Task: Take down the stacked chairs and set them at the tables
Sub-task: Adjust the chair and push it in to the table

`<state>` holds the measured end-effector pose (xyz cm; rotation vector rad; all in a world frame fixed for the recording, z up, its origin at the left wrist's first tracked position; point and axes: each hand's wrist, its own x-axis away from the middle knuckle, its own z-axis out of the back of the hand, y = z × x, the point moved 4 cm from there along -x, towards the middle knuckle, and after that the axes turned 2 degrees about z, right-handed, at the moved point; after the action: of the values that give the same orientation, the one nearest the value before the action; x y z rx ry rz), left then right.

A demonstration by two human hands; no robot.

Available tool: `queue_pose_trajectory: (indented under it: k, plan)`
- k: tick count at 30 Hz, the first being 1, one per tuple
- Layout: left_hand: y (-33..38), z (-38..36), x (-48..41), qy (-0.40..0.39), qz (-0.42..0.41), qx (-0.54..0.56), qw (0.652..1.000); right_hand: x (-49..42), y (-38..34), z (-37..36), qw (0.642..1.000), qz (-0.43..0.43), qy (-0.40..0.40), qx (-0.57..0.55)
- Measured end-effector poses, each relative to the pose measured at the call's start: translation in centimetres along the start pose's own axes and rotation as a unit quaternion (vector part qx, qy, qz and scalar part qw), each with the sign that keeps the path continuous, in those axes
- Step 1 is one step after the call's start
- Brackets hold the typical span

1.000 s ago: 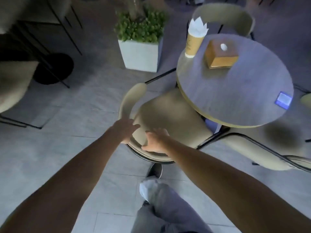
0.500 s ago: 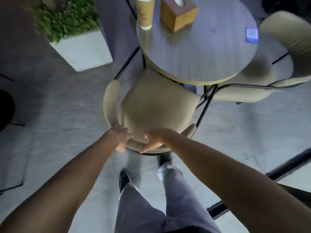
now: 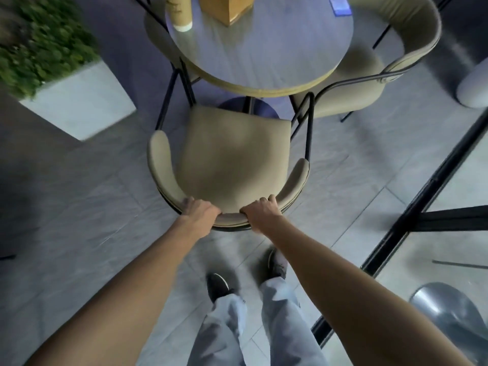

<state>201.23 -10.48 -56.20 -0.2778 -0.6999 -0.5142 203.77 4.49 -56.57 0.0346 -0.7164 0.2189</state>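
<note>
Chair (image 3: 232, 159) faces the round tabletop (image 3: 264, 54), seat front just short of its edge, left hand (image 3: 198, 213) and right hand (image 3: 262, 213) both gripping its backrest, so this one looks nearly placed; any remaining stacked ones are out of view.

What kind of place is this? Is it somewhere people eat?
Probably a café or small restaurant. A round table holds a tan cup and a wooden box, a beige chair and a matching chair stand at it, and a planter of greenery sits nearby.
</note>
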Motion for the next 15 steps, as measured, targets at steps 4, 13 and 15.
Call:
queue_pose_trajectory:
  k: [4,13,15]
  plan:
    - [1.0,-0.8,1.0,-0.001,0.001,0.009,1.000,0.9,-0.3,-0.8,1.000,0.000,-0.002,-0.002]
    - [0.4,-2.4,1.5,0.002,-0.039,0.057,0.998,1.8,-1.3,-1.5,1.000,0.003,0.003,0.001]
    - [0.0,-2.5,1.3,-0.005,-0.050,0.057,0.997,1.9,-1.3,-1.6,1.000,-0.002,0.014,-0.002]
